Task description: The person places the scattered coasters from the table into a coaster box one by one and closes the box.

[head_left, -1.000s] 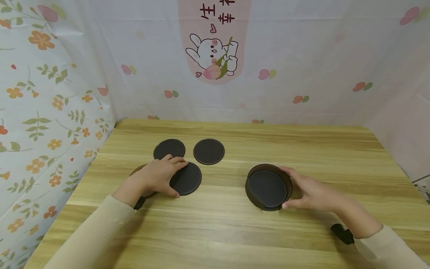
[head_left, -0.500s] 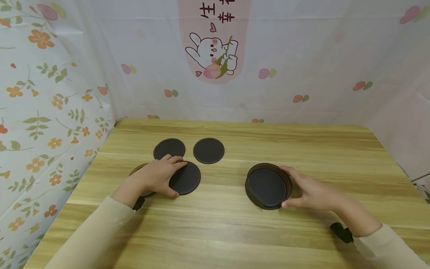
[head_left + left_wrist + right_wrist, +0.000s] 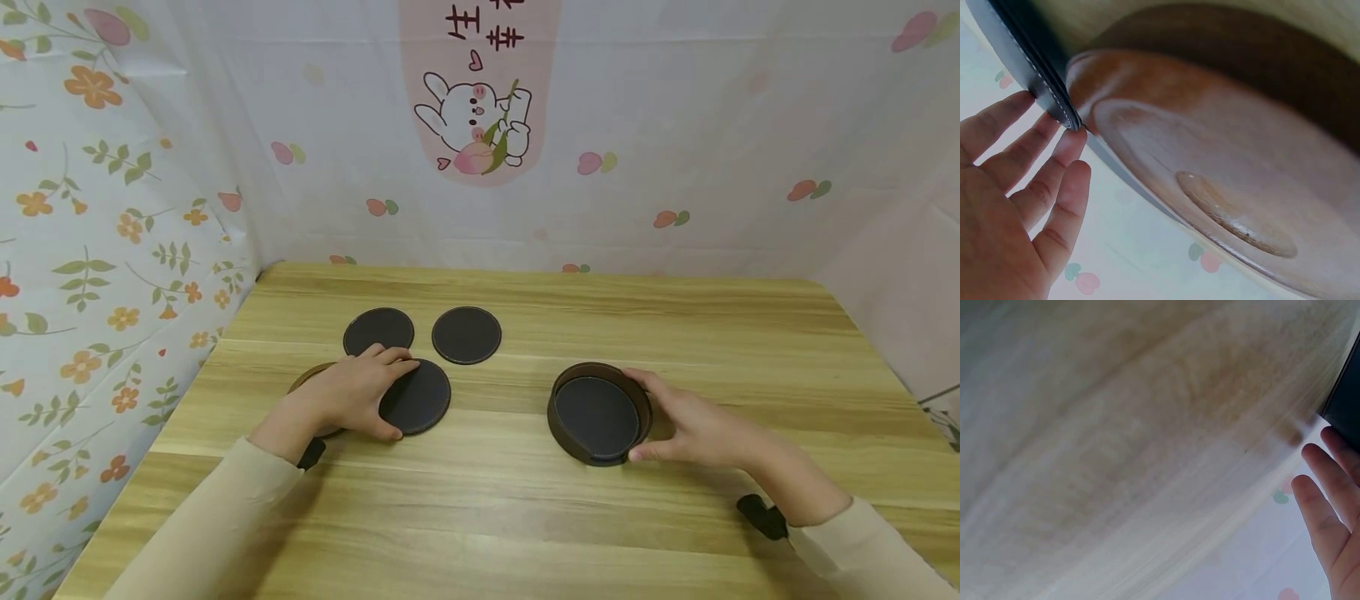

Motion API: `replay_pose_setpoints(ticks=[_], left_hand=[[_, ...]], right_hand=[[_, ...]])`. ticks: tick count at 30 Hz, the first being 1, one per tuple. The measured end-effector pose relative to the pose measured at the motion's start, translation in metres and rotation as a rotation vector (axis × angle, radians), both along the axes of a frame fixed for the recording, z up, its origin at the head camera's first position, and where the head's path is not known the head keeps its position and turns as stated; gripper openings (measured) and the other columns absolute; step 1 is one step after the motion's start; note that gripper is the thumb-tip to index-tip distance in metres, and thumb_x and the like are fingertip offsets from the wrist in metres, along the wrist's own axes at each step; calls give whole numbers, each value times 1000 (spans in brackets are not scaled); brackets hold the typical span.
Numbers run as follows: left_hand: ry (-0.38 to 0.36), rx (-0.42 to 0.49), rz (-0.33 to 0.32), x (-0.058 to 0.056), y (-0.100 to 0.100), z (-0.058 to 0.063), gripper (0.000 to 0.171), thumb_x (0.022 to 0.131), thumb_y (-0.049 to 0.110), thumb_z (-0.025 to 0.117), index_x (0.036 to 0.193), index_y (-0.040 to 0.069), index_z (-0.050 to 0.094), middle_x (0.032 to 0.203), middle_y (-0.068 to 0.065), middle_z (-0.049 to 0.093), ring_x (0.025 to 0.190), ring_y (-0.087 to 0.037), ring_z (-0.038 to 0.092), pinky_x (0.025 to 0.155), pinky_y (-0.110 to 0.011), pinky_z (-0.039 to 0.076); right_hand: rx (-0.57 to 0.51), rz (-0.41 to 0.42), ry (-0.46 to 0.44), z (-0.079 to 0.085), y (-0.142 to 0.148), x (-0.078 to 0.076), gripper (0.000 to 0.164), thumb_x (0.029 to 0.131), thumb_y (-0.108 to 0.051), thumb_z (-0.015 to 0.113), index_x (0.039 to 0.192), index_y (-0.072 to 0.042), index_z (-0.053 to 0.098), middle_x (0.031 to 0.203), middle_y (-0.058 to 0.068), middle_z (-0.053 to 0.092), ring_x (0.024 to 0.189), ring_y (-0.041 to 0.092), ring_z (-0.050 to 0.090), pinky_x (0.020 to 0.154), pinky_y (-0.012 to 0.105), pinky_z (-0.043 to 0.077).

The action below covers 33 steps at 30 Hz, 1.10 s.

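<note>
My left hand (image 3: 348,398) holds a round black coaster (image 3: 422,400) by its rim, thumb at the near side and fingers at the far side. Stitching shows along the edge of that coaster (image 3: 1038,81) in the left wrist view. Partly hidden under the same hand is a round brown wooden dish (image 3: 1222,144) with a recessed middle. To the right, my right hand (image 3: 701,429) grips the side of a round dark coaster holder (image 3: 564,429) between thumb and fingers. A black disc (image 3: 597,417) lies inside it.
Two more black coasters lie flat behind the left hand, one at the left (image 3: 375,327) and one nearer the middle (image 3: 467,336). They rest on a wood-grain table (image 3: 480,517). A printed cloth (image 3: 675,125) hangs behind the table and along its left side.
</note>
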State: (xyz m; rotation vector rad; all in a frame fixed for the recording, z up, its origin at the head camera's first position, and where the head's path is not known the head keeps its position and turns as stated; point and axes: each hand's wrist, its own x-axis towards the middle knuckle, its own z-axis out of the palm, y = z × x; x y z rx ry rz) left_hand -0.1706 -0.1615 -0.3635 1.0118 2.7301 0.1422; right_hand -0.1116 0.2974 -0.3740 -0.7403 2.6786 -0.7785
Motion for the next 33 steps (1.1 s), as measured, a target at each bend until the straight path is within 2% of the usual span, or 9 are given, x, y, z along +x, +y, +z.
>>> replay_pose_setpoints(ticks=[13,20,33], left_hand=[[19,9,-35,5,10,3,96,69,52,83,147,10,47,148,-11,47,126,-29,47,90,-51,51],[22,26,-83,5,23,7,96,70,53,82,147,9,47,148,-10,47,126,-28,48,88,-47,51],[21,46,-135,8,47,17,95,72,52,80,149,10,45,153,-10,43,137,-30,44,97,-49,49]], right_hand=[[1,-5,-17,1,-2,1,107,79,-54,77,155,-2,21,143,21,52,130,41,53,101,61,41],[-5,-5,-30,3,-2,0,107,80,-53,77,155,-2,20,142,21,52,131,42,52,102,62,40],[8,-5,-19,4,-1,0,108,79,-55,77,154,-1,22,142,21,52,130,41,53,102,61,41]])
